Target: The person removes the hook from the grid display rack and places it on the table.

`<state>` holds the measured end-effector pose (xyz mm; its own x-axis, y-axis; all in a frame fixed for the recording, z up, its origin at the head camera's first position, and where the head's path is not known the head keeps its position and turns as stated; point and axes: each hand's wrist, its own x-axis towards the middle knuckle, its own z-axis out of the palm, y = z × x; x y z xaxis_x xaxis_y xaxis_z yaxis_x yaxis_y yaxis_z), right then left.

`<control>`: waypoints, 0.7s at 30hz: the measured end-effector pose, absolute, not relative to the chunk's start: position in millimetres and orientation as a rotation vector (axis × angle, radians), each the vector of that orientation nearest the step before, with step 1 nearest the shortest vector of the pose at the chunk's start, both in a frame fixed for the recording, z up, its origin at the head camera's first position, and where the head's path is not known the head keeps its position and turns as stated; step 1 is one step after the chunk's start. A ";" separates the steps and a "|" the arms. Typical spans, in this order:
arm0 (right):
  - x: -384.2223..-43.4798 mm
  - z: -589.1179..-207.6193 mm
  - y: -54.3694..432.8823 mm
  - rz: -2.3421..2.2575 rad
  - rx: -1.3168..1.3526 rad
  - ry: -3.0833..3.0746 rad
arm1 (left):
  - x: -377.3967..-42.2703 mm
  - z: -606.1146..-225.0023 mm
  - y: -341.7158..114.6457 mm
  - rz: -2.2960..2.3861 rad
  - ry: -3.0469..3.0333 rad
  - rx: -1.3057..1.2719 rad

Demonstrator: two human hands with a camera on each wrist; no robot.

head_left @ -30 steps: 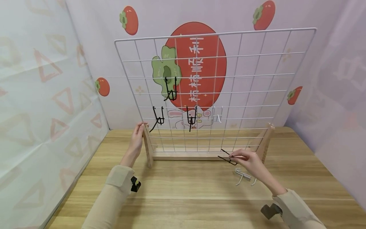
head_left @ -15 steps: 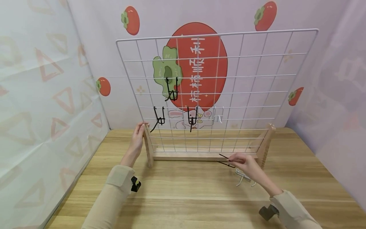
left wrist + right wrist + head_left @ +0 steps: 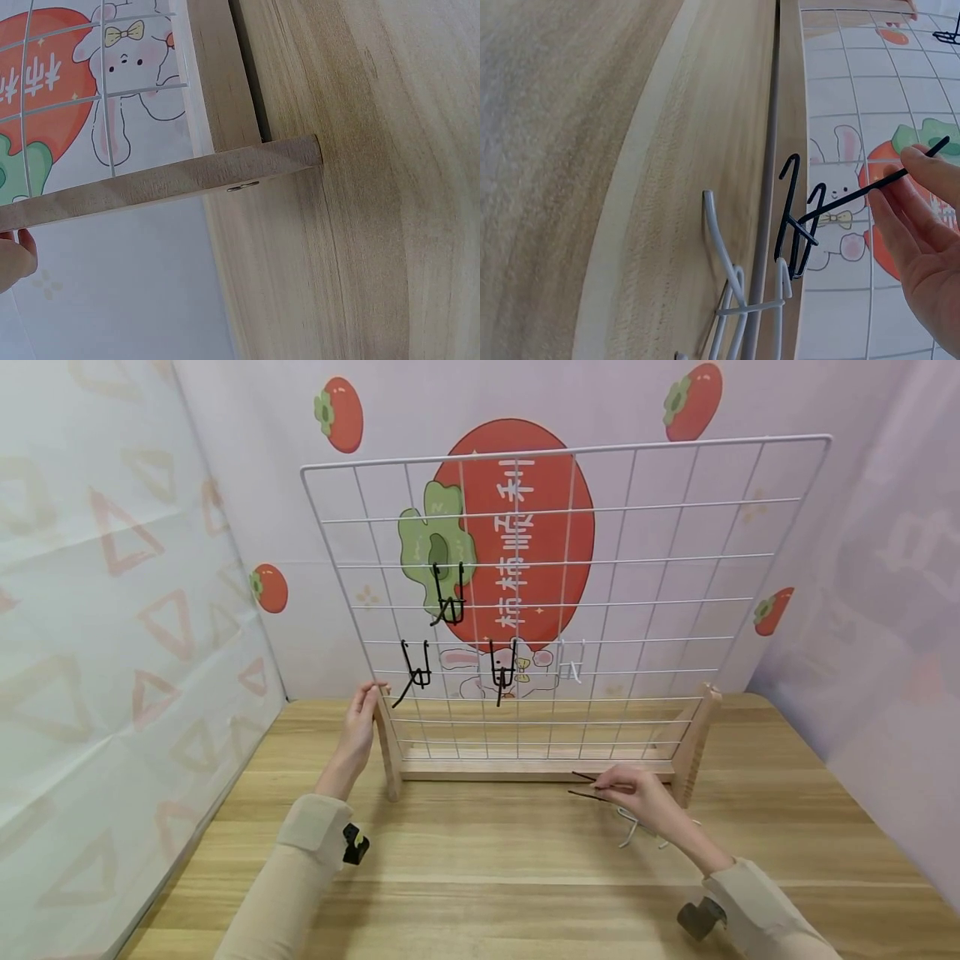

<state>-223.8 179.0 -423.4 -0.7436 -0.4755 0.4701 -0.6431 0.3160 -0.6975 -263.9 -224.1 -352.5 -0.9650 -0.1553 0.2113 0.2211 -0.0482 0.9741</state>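
Observation:
My right hand (image 3: pixel 637 793) pinches a black wire hook (image 3: pixel 583 793) low in front of the rack's right half. In the right wrist view, thumb and fingers grip the prong of this black hook (image 3: pixel 802 217), its two bent ends pointing away from the palm. My left hand (image 3: pixel 358 722) grips the upper end of the rack's left wooden leg (image 3: pixel 388 752); the left wrist view shows only part of the hand (image 3: pixel 16 259) against the leg (image 3: pixel 150 187). The white wire grid (image 3: pixel 637 560) leans back in its stand, with several black hooks (image 3: pixel 502 672) and a white hook (image 3: pixel 572 670) hanging on it.
White hooks (image 3: pixel 628 827) lie on the wooden table (image 3: pixel 480 877) just below my right hand, which partly hides them. The stand's wooden crossbar (image 3: pixel 517 770) and right leg (image 3: pixel 697 747) are close to that hand. A printed cloth (image 3: pixel 630 402) hangs behind the grid.
My right hand has come down and slightly left with the black hook, which now lies flatter, and covers more of the white hooks. The left hand keeps its place on the leg.

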 end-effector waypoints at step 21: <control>-224.5 -431.7 178.2 1.422 1.084 -2.457 | -275.4 -365.7 -232.2 -2.131 -1.944 -0.078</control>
